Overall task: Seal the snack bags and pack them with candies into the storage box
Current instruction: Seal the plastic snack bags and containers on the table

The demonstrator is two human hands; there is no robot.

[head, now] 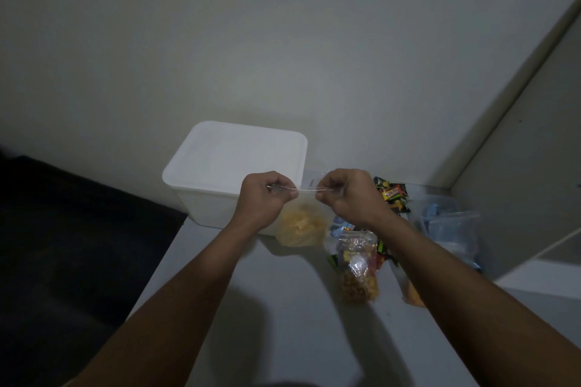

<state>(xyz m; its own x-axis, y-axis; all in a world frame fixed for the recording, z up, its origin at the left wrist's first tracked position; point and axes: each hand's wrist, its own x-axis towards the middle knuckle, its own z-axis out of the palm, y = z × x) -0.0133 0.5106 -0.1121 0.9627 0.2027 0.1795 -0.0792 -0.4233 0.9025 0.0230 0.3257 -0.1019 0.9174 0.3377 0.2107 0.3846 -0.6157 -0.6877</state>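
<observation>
Pale walls close in on a white table [283,308], where the lidded white storage box [232,166] stands at the back and loose candies [393,195] and another snack bag [358,273] lie to the right. Left hand [264,198] and right hand [349,195] each pinch an end of the clear chip bag [301,223] at its top strip, stretched taut between them. It hangs below the grip just before the box, and looks light, limp, slippery, its chips brittle, so the seal strip is likely the best hold.

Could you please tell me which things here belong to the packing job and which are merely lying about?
Job: chip bag pinched by left hand and right hand; nut bag; candies; storage box.
Lying about: clear containers.
</observation>
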